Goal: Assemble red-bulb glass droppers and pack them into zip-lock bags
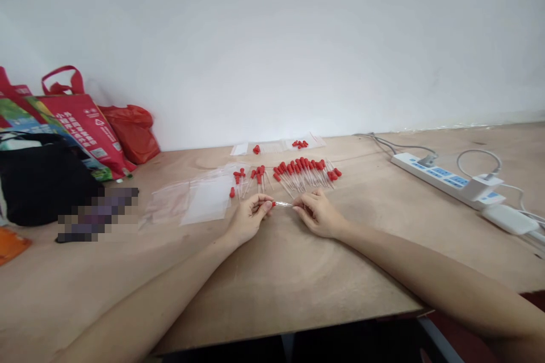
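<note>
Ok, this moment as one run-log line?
left hand: pinches red-bulb end of thin clear dropper tube | right hand: pinches other end | behind: row of red-capped clear droppers

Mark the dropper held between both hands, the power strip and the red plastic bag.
dropper (284, 204): head view, middle of its clear tube.
power strip (440, 178): head view, middle of its white body.
red plastic bag (134, 136): head view, its crumpled front.

Red all over: the row of droppers (306, 173) shows red bulbs on clear tubes, and the single dropper (283, 204) is clear with a red tip. The table (298, 272) is pale tan with swirling wood grain. White wall (272, 39). The power strip (443, 178) is white with blue sockets. Red tote (85, 125) with white print, and a black bag (38, 181).
</note>
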### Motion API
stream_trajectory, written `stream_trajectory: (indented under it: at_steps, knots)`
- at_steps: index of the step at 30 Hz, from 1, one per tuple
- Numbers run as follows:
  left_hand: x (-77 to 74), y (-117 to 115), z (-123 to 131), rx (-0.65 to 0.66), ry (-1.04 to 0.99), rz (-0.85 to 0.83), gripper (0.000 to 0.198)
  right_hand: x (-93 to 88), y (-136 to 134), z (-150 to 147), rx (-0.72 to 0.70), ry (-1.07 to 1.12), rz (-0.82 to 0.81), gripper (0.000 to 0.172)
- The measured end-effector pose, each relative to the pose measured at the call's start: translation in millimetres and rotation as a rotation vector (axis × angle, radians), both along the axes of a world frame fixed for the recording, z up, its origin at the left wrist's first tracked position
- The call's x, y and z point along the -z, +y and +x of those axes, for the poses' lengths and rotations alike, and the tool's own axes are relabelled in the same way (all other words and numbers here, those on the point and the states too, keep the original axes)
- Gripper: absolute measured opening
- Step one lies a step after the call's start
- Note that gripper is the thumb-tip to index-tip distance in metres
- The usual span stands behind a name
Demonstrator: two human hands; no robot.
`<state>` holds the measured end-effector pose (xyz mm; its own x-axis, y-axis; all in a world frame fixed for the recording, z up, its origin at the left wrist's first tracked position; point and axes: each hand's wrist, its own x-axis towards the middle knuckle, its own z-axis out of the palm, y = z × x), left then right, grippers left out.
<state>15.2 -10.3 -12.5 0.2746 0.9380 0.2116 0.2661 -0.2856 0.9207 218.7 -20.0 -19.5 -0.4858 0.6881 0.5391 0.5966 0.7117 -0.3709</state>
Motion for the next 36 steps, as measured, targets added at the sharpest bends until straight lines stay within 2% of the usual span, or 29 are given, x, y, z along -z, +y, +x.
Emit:
stream_trajectory:
  at_steps: [9, 16, 28, 31, 36]
  knots:
    - [-4.0, -2, 0, 0.055, 0.028, -0.032, 0.033, 0.7, 0, 0, -0.040, 0.001, 0.002, 0.010]
    - [-0.8, -2, -2, 0.052, 0.082, 0.034, 0.031, -2.3, 0, 2, -0.050, -0.074, 0.026, 0.014]
    - [2.6, -9, -2, 0.070, 0.389, 0.206, 0.019, -8.6, -1, 4, -0.027, -0.264, 0.083, 0.020]
    - [-0.3, -11, -1, 0.051, 0.447, 0.273, 0.017, -7.9, -2, 1, -0.022, -0.225, 0.035, 0.019]
    - [-4.4, -14, 0, 0.090, 0.499, 0.397, 0.014, -6.7, -3, -7, -0.028, -0.114, -0.175, 0.019]
